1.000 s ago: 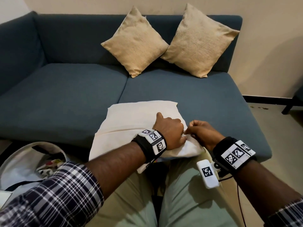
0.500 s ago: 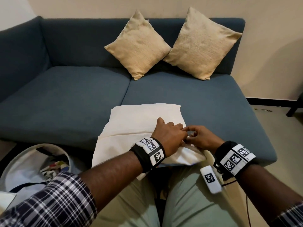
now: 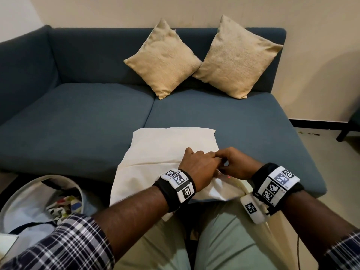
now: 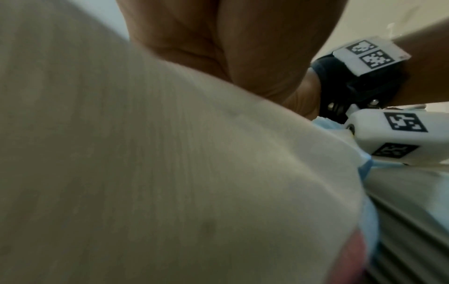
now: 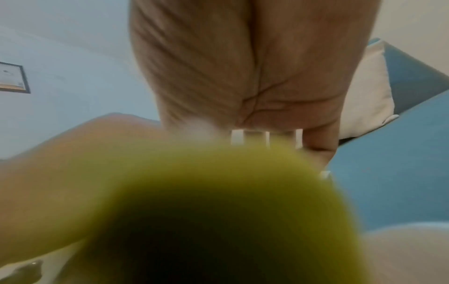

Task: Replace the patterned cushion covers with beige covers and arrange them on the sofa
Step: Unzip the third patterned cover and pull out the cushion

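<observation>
Head view: both hands (left hand (image 3: 198, 168), right hand (image 3: 236, 164)) pinch the cream cushion's (image 3: 167, 151) near-right corner.

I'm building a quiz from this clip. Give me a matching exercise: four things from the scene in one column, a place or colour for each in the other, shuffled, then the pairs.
Things:
1. two beige cushions
2. white cushion
3. sofa
4. basket

Places or colours:
A. dark blue
B. on the floor at lower left, with patterned fabric inside
C. propped on their corners against the backrest
D. lying at the seat's front edge, under both hands

Pairs: 1-C, 2-D, 3-A, 4-B
</observation>
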Demonstrator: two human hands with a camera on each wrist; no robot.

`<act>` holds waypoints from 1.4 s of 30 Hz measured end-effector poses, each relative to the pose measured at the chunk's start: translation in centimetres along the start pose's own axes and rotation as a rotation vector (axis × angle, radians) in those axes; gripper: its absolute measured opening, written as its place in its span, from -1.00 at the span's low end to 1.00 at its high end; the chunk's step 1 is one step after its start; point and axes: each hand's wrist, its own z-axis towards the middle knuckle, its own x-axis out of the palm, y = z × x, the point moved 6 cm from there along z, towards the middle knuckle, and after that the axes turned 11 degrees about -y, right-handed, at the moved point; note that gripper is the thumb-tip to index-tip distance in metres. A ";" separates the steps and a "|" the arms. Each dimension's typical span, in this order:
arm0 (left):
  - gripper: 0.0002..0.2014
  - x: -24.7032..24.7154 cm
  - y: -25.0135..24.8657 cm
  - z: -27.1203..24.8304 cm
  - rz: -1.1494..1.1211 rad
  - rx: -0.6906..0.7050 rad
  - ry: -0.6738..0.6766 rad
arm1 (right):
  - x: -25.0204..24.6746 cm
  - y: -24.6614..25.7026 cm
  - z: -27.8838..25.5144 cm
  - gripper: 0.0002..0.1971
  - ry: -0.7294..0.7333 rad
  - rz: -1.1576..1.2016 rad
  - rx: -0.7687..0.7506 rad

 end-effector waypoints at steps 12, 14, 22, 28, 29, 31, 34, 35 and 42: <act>-0.50 -0.7 2.6 1.2 0.025 0.016 0.181 | -1.1 -1.7 -0.9 -0.79 0.014 0.127 0.169; -0.51 -1.0 3.4 1.3 0.010 0.002 0.202 | -1.7 -1.4 -1.0 -0.57 0.040 0.022 0.137; -0.78 -1.1 5.2 0.8 -0.238 -0.177 0.347 | -1.8 -0.7 -0.9 -0.68 0.119 -0.081 0.229; -0.85 -2.1 4.6 2.9 -0.191 -0.249 0.326 | 0.0 1.1 0.1 -0.60 0.137 0.009 0.136; -0.83 -2.2 4.4 3.1 -0.196 -0.257 0.337 | 0.1 1.1 0.2 -0.64 0.131 -0.006 0.120; -0.78 -2.5 4.2 3.4 -0.212 -0.292 0.370 | -0.1 1.1 0.4 -0.69 0.128 0.000 0.128; -0.77 -2.4 3.9 3.1 -0.293 -0.346 0.459 | -0.4 1.2 0.4 -0.73 0.126 0.001 0.134; -0.80 -2.3 3.7 3.1 -0.360 -0.376 0.462 | -0.3 1.4 0.4 -0.73 0.128 0.032 0.144; -0.82 -2.6 3.9 3.4 -0.403 -0.379 0.412 | -0.5 2.3 -0.2 -0.67 0.026 0.322 0.321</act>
